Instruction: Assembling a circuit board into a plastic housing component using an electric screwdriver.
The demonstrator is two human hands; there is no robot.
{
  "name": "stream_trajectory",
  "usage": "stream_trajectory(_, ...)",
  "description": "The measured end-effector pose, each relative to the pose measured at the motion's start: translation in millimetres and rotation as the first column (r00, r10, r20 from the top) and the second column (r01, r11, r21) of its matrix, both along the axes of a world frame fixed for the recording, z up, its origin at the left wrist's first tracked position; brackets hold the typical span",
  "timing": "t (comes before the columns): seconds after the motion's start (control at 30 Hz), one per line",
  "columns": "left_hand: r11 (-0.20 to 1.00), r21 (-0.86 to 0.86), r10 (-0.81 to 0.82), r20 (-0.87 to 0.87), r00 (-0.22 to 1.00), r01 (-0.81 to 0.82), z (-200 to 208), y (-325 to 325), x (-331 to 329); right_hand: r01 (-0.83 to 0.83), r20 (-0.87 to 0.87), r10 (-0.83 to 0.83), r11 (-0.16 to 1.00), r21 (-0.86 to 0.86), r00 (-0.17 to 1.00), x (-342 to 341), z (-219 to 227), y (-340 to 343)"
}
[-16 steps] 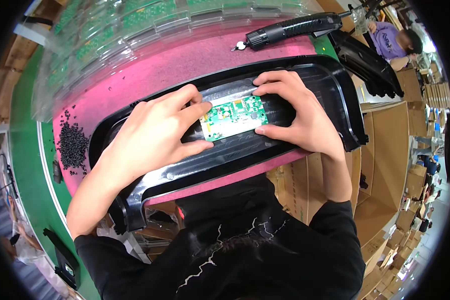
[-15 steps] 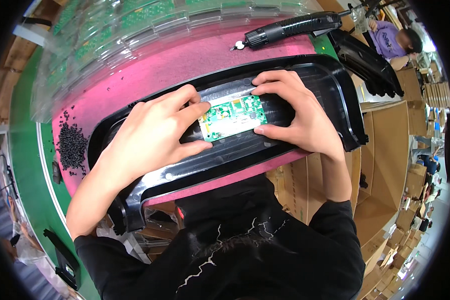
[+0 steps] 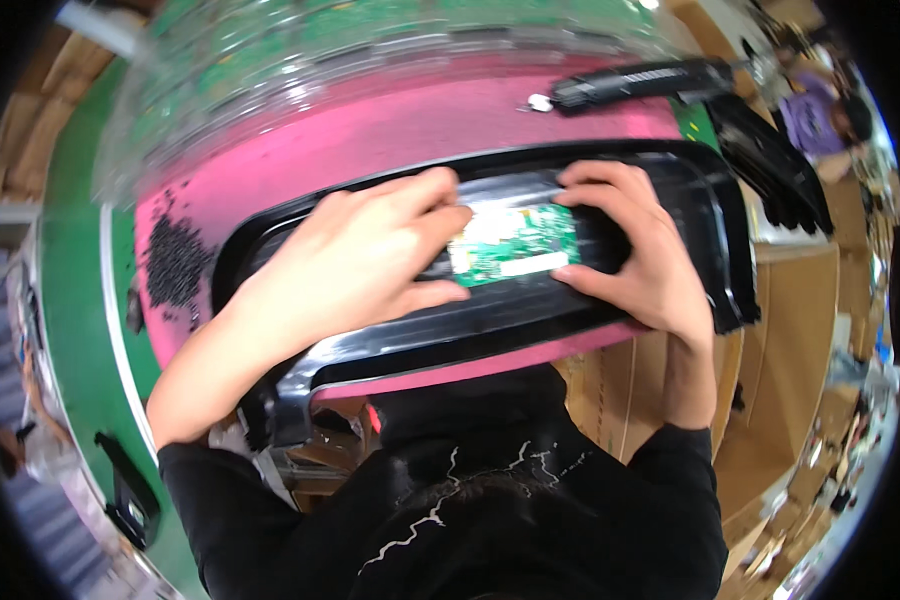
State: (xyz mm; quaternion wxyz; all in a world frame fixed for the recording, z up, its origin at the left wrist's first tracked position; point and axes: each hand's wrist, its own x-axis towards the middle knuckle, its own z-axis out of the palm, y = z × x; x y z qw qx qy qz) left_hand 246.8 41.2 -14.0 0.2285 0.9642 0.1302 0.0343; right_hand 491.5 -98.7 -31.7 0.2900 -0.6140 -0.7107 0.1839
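Observation:
A green circuit board (image 3: 515,243) lies within a long black plastic housing (image 3: 410,348), which rests on a pink mat. My left hand (image 3: 370,255) grips the board's left end, thumb low and fingers bent along the upper corner. At the right end, my right hand (image 3: 645,245) has its thumb on the lower corner and its fingers on the upper one. Whether the board sits fully against the housing floor cannot be made out. Motion blurs the board slightly.
Small black screws (image 3: 177,265) are heaped on the mat's left side. Clear plastic trays (image 3: 390,45) with green boards stand along the back. A black electric screwdriver (image 3: 645,84) lies back right, near another black plastic part (image 3: 775,170). Cardboard boxes (image 3: 790,320) stand at right; a person in purple (image 3: 810,122) is beyond.
The whole view has shifted, so the mat, housing and hands appear farther right. Both hands keep their hold on the circuit board, with little change relative to the housing.

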Motion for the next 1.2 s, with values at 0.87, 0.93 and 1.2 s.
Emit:
stream_trajectory(0.87, 0.515, 0.274, 0.843, 0.011, 0.538, -0.812, -14, 92, -176, 0.443, 0.065, -0.439, 0.874, -0.202, 0.896, 159, 57, 51)
stream_trajectory(0.93, 0.505, 0.255, 0.851, 0.007, 0.524, -0.824, -16, 97, -176, 0.544, -0.207, -0.608, 0.786, -0.294, 0.767, 138, 54, 59)
stream_trajectory(1.2, 0.473, 0.228, 0.868, 0.047, 0.495, -0.851, -23, 114, -174, 0.705, -0.375, -0.598, 0.624, 0.337, 0.709, 158, 25, 83)
